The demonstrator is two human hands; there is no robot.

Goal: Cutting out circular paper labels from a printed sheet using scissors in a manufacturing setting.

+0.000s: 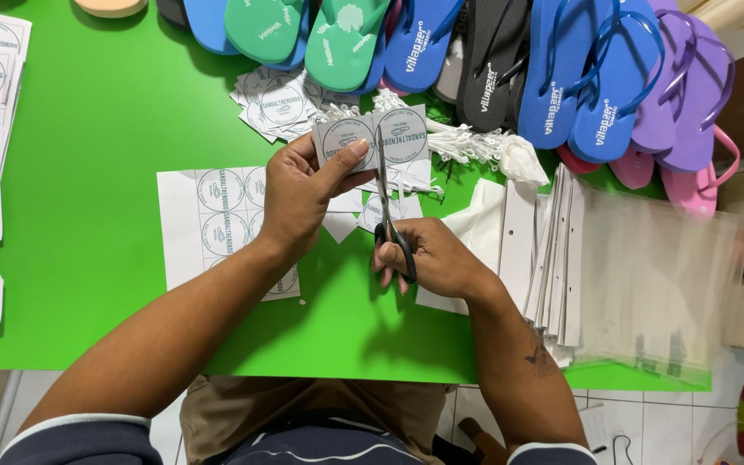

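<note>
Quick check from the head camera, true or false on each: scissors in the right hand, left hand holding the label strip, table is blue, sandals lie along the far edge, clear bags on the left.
1. The right hand holds the scissors. True.
2. The left hand holds the label strip. True.
3. The table is blue. False: green.
4. Sandals lie along the far edge. True.
5. The clear bags lie on the left. False: on the right.

Both forearms reach forward; left hand (pixel 299 196) pinches with thumb extended, right hand (pixel 428 257) curls, fingers (pixel 387 256) looped.
</note>
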